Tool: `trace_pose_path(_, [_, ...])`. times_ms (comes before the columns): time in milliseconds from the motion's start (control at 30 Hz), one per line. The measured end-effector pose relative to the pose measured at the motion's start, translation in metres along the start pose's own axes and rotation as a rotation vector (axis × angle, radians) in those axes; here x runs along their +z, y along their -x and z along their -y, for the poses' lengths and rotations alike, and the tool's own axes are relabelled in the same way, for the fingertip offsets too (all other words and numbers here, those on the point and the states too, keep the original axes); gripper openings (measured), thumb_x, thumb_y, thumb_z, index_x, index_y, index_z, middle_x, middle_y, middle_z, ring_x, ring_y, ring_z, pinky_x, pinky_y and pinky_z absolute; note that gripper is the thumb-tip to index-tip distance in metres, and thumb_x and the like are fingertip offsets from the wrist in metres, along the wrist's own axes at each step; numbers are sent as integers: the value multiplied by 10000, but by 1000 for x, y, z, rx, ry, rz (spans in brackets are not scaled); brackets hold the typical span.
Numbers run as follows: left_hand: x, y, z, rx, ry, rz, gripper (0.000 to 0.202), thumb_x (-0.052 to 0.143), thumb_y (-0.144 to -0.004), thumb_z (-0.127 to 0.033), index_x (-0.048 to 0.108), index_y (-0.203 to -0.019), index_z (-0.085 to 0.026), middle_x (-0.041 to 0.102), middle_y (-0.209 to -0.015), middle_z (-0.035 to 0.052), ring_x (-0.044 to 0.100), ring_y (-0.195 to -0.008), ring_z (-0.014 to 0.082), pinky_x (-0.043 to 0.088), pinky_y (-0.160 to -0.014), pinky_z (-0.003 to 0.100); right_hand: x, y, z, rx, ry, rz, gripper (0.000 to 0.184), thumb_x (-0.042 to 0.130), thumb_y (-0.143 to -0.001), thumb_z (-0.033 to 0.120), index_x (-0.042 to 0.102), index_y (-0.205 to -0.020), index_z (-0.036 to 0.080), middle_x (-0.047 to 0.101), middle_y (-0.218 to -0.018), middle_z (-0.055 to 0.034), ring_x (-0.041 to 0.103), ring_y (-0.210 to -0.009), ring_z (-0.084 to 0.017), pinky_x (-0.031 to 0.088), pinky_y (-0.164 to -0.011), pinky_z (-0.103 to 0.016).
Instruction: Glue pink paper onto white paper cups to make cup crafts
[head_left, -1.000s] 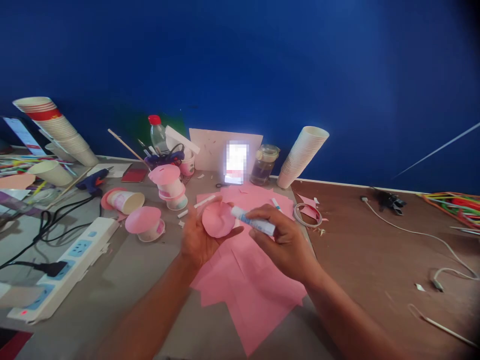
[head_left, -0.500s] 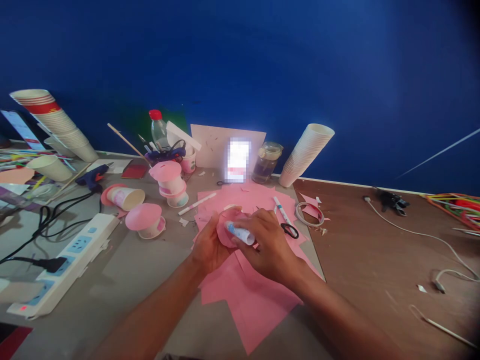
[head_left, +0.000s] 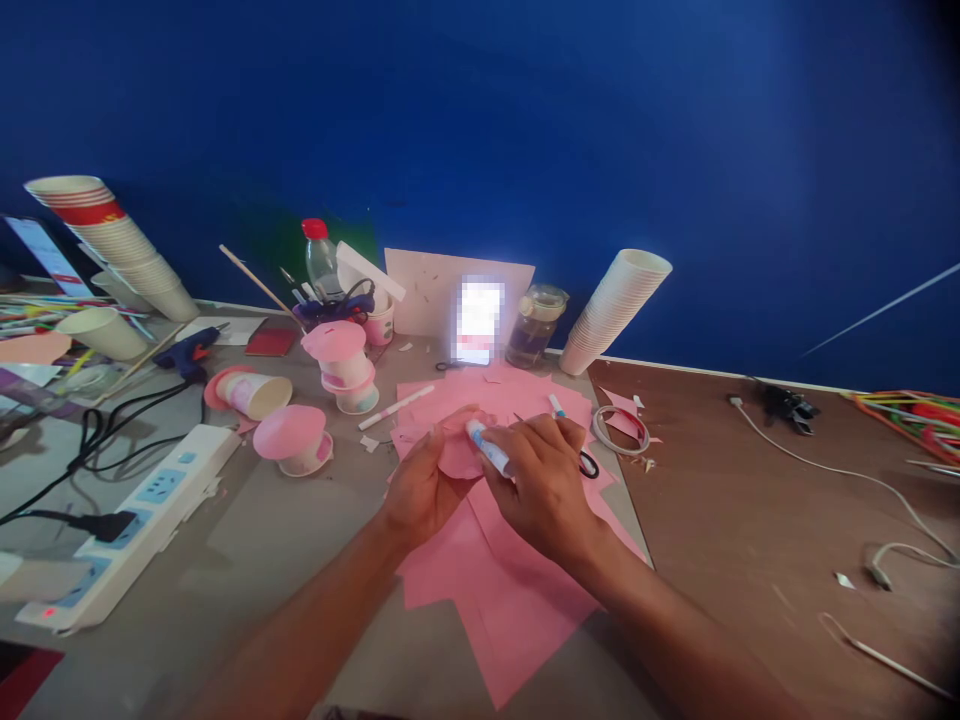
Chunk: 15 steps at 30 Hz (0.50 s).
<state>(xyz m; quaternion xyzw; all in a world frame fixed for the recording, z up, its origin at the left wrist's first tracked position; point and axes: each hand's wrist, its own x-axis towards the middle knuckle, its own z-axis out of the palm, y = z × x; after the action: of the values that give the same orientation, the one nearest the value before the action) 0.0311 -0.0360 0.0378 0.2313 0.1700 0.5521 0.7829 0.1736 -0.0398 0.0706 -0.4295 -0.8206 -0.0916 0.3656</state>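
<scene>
My left hand (head_left: 424, 492) grips a round piece of pink paper (head_left: 456, 455) by its left and lower side. In my right hand (head_left: 544, 485) is a white and blue glue stick (head_left: 490, 450), its tip against the paper or just over it; I cannot tell which. Both hands are above a pile of pink paper sheets (head_left: 517, 610). Beyond my right hand lie a marker (head_left: 556, 405), partly covered, and a scissors handle (head_left: 590, 464). A white pen (head_left: 396, 408) lies behind my left hand.
Pink-topped paper cups (head_left: 292, 440) stand at the left, near a power strip (head_left: 142, 530) and a glue gun (head_left: 187, 348). At the back are a lit phone (head_left: 478, 320), a glass jar (head_left: 536, 325) and a cup stack (head_left: 615, 310). A tape roll (head_left: 621, 428) lies at the right.
My right hand has shifted a little to the right with the glue stick, whose tip is now nearer the paper's upper right edge. It covers more of the marker and scissors.
</scene>
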Motion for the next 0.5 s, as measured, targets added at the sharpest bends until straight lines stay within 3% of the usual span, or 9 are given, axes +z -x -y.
trace_pose_path(167, [3,-1,-3,55,-41,-16,368,407,-916,-348,575,-1179,-153,565,-1269,107,484,-1200,234,388,-998,361,2,0,-2,40,14,-27,160,592,-775,127,587,-920,194,671,-704,-13,533,-732,-186,277,-710,-348])
trace_pose_path(300, [4,-1,-6,87,-74,-44,352,415,-915,-341,595,-1157,-160,552,-1288,104,469,-1215,242,378,-1004,369,-5,-2,-3,98,-96,-39,120,593,-799,187,579,-917,204,678,-756,-18,542,-740,-178,300,-725,-345])
trace_pose_path(500, [4,1,-6,26,-113,-71,351,436,-903,-328,579,-1180,-166,544,-1293,103,475,-1205,258,399,-973,368,-11,-5,2,92,-202,-41,112,576,-801,187,577,-910,213,672,-753,-10,536,-731,-173,304,-710,-347])
